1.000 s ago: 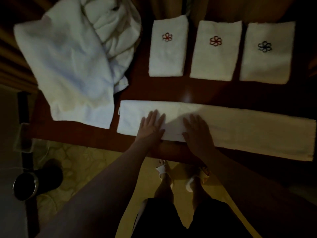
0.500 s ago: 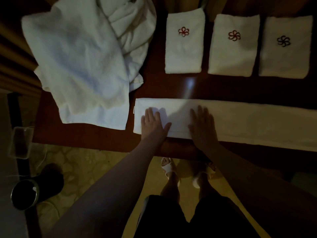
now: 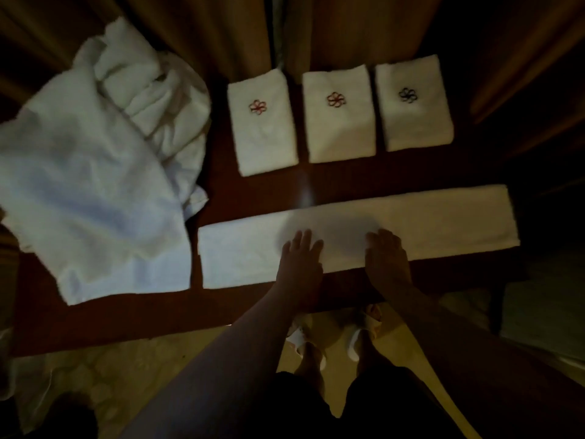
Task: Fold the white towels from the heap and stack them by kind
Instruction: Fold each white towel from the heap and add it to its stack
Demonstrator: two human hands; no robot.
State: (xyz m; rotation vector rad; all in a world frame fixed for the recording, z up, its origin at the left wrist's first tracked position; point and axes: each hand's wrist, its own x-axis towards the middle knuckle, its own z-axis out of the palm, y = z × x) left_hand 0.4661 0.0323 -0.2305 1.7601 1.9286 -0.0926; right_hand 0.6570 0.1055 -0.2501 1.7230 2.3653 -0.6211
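White terry everywhere on this dark red-brown table [image 3: 247, 191]. The long folded towel [image 3: 411, 220] lies as a narrow strip along the near edge, running left to right and tilting a bit upward toward the right end. Both hands sit flat on its middle stretch — left hand [image 3: 299, 264] and right hand [image 3: 387, 259], palms down, fingers [image 3: 304, 240] straight and relaxed, pointing away from the body. Nothing is gripped or pinched; they just press on the cloth, with the heels of the palms hanging over the strip's near edge. A clear gap of towel shows between the two hands, and more strip extends out to either side of them.

Behind the strip, three small folded towels stand in a row, each apart from its neighbour: the left one [image 3: 264, 141] and the middle one [image 3: 340, 131] carry a red flower mark, the right one [image 3: 414, 122] a dark flower mark. Off to the left is the unfolded heap [image 3: 95, 172], a big crumpled pile with one corner hanging close to the strip's left end, just beside it.

Past the table are brownish curtains [image 3: 205, 33]. Below the table edge you can see the person's feet in pale slippers [image 3: 354, 345] on a yellowish floor. It's all pretty dim and a bit blurry.
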